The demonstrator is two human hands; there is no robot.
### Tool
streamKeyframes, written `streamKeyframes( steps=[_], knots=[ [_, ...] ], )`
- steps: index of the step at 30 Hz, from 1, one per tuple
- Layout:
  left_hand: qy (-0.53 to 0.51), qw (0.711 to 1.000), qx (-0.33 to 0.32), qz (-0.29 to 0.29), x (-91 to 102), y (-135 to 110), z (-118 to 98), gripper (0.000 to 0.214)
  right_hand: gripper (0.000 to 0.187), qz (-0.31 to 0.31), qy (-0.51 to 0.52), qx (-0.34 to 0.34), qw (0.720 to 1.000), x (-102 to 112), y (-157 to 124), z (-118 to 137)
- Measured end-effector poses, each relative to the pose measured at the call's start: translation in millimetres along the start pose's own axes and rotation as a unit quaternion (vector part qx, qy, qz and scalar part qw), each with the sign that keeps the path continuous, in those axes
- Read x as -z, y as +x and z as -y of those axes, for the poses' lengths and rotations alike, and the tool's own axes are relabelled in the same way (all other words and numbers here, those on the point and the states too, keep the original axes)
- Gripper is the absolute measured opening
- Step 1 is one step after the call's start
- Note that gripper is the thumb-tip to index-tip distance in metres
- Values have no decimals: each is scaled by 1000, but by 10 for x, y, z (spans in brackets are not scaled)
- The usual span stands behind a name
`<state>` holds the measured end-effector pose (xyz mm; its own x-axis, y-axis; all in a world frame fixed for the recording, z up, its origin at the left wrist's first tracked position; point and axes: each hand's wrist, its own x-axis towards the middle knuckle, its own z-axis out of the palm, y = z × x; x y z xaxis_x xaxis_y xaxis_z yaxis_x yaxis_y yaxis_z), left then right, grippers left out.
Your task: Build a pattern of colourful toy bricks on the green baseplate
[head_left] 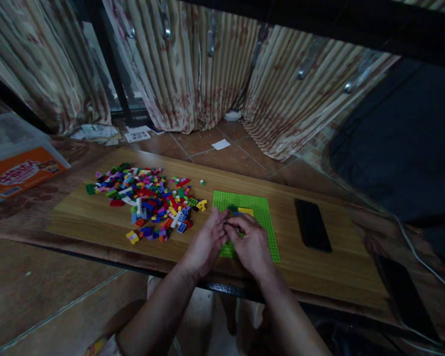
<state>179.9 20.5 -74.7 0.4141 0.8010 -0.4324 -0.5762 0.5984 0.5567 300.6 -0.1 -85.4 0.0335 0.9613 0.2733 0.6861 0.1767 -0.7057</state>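
Observation:
My left hand (208,241) and my right hand (249,239) meet over the near left part of a green studded baseplate (266,217). The left one is turned partly palm up, with its fingers curled toward the right. Thumb and fingers of my right hand are pinched together at the left fingertips. Whatever they hold there is too small and dark to make out. Just beyond the fingers, yellow bricks (245,211) and a dark green brick (233,208) are on the baseplate, partly hidden by my hands.
A wide pile of mixed toy bricks (148,193) lies left of the baseplate on the wooden board (285,277). A black phone (313,225) lies to the right, and another dark device (406,296) beyond it. At far left stands a clear plastic box (18,158) with an orange label.

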Motion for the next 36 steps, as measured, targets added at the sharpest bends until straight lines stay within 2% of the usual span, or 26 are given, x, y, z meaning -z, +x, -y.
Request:
streamKeyframes(
  steps=[3,6,10,13,18,23,32,36],
  knots=[
    [15,1000,-11,22,11,0,41,48,13,0,-5,-2,1000,6,-3,-11],
    [42,999,-28,13,30,14,52,45,14,3,34,-28,999,76,5,-102],
    [188,978,-60,-65,68,40,24,30,17,-47,90,-107,989,212,28,-361],
    [284,955,-66,-53,86,58,35,24,20,-49,98,-149,983,266,32,-530],
    [393,916,-83,2,106,91,163,29,16,17,100,-130,986,201,10,-599],
    [471,873,-115,43,143,106,254,37,14,28,76,-113,990,144,26,-570],
    [559,816,-140,46,74,43,230,40,11,24,34,-106,994,176,42,-493],
    [562,814,-144,40,50,26,237,41,13,20,48,-120,991,200,19,-526]
  ],
)
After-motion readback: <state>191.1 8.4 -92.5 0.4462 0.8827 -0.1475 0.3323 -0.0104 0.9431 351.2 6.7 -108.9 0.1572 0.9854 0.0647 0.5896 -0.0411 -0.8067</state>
